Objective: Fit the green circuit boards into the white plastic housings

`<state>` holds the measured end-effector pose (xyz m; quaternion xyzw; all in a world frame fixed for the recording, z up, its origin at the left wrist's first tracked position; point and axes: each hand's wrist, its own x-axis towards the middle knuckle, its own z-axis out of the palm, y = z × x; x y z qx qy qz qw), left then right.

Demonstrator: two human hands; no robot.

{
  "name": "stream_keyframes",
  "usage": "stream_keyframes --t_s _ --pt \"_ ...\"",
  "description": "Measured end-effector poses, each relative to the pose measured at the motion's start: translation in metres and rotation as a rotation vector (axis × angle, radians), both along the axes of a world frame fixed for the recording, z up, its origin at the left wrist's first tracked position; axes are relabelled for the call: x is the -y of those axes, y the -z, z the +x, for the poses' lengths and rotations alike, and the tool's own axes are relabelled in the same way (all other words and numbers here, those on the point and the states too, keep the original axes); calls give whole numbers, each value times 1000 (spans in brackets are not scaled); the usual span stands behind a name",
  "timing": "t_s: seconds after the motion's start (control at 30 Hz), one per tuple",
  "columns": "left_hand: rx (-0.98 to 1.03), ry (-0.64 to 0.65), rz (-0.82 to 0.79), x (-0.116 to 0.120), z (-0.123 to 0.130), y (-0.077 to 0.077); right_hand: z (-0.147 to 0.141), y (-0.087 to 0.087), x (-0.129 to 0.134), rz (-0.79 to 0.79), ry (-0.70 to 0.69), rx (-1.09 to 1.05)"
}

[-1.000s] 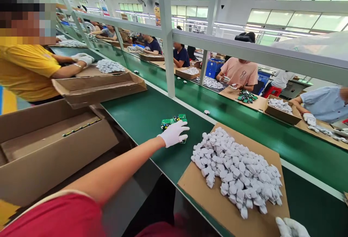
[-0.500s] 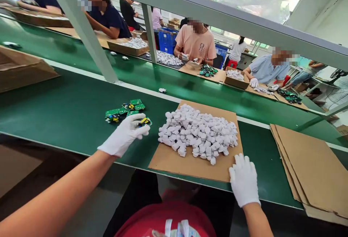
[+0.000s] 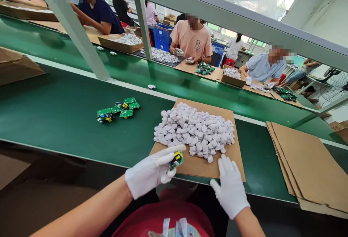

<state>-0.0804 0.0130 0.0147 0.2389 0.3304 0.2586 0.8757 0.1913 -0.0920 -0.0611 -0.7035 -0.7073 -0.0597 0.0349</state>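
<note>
Gloved in white, my left hand (image 3: pixel 153 170) grips a small green circuit board (image 3: pixel 176 160) with a yellow component, just above the front left of a cardboard sheet (image 3: pixel 201 170). My right hand (image 3: pixel 230 184), also in a white glove, has its fingers stretched out over the sheet's front right part and holds nothing. A heap of small white plastic parts (image 3: pixel 197 130) covers much of the cardboard, just beyond both hands. Further left, several loose circuit boards (image 3: pixel 126 113) lie on the green work surface (image 3: pixel 67 121).
Flat cardboard sheets (image 3: pixel 307 164) are stacked at the right. A cardboard box (image 3: pixel 19 66) stands at the far left. Behind a metal post (image 3: pixel 73 30) runs a green belt (image 3: pixel 174 81) carrying a white part (image 3: pixel 151 87). Co-workers sit along its far side.
My left hand has carried the circuit board from the loose boards rightwards and nearer, to the cardboard. My right hand has shifted slightly left with its thumb now spread. The view has moved slightly.
</note>
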Motion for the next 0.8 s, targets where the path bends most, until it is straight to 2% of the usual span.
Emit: stream_keyframes --t_s 0.1,0.23,0.4,0.5,0.57,0.67,0.73,0.8 --pt "-6 55 -25 3 9 3 21 -1 -2 38 131 -31" --pt "-26 85 -50 3 16 6 50 2 3 151 179 -156" --pt "67 55 -92 6 26 7 56 11 8 223 174 -210" --pt "124 45 -110 13 38 7 53 4 6 259 189 -308" --pt "131 54 -110 18 47 9 43 -7 5 289 235 -487" --pt "113 78 -104 24 60 15 13 -28 6 324 326 -995" --pt "93 60 -75 27 67 21 -12 -41 9 263 339 -1340" --pt "67 -5 -25 30 72 25 -35 -48 11 194 325 -1489"
